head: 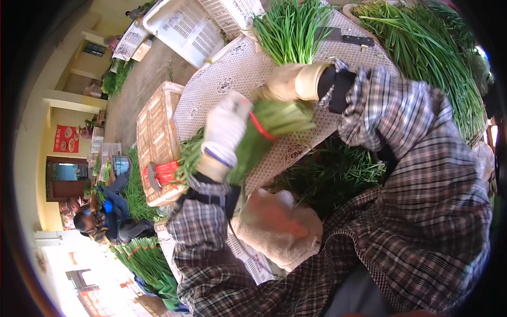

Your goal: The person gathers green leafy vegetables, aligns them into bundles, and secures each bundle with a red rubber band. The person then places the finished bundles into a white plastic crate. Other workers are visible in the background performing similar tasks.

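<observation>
My left hand (pixel 229 123), in a whitish work glove, grips a bundle of long green leafy stalks (pixel 251 152), likely garlic chives. A red tie (pixel 261 126) goes round the bundle, and its pale cut ends point to the right. Just above those ends is my right hand (pixel 283 82), in a cream glove and blurred; its fingers are too smeared to tell whether they touch the bundle. Beyond it, loose green stalks (pixel 293 31) lie on the patterned tablecloth (pixel 210 89). A knife with a black handle (pixel 358 40) rests beside them.
A large heap of stalks (pixel 420 51) lies at the right. On an upturned-looking crate (pixel 158 130) at the left are red ties (pixel 166 173) and a curved blade (pixel 152 177). A cloth sack (pixel 285 233) sits below the table edge. Another person (pixel 115 214) is at the far left.
</observation>
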Tool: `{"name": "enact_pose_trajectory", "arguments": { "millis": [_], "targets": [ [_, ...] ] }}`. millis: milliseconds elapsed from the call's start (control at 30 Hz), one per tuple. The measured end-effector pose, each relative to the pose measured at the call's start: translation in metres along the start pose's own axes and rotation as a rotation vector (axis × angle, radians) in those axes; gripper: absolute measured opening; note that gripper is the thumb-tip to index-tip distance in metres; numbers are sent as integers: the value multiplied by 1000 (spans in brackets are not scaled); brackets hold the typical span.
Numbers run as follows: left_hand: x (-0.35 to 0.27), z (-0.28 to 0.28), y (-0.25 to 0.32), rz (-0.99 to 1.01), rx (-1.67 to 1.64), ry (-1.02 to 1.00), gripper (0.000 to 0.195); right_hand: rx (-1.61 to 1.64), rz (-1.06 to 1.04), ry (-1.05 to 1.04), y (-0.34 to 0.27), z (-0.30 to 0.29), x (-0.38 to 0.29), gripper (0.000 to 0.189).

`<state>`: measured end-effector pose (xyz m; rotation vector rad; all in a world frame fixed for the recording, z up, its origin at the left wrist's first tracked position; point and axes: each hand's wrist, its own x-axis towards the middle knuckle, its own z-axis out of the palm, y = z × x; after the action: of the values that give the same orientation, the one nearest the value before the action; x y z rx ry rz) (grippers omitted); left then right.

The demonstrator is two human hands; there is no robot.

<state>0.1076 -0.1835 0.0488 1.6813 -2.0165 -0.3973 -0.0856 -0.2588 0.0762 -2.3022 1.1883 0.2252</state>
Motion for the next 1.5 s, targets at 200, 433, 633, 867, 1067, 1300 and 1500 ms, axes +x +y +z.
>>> {"name": "enact_pose_trajectory", "arguments": {
  "millis": [200, 433, 633, 867, 1067, 1300, 1500],
  "targets": [
    [5, -68, 77, 88, 383, 194, 15, 338, -22, 813, -63, 66, -62, 29],
    [-36, -183, 44, -186, 413, 374, 12, 115, -968, -133, -122, 181, -135, 49],
    [-38, -166, 89, 157, 865, 492, 8, 255, -1114, -345, -55, 210, -167, 48],
    [-115, -83, 130, -11, 237, 593, 6, 1892, -519, -674, 14, 188, -136, 82],
    [-217, 73, 112, -213, -471, 530, 12, 2018, -291, -587, 9, 219, -144, 90],
    [-256, 138, 113, -504, -1576, 673, 28, 1486, -260, -371, 38, 243, -131, 81],
    [-238, 119, 120, -515, -1963, 132, 61, 1820, -231, -563, 49, 238, -137, 71]
  ]
}}
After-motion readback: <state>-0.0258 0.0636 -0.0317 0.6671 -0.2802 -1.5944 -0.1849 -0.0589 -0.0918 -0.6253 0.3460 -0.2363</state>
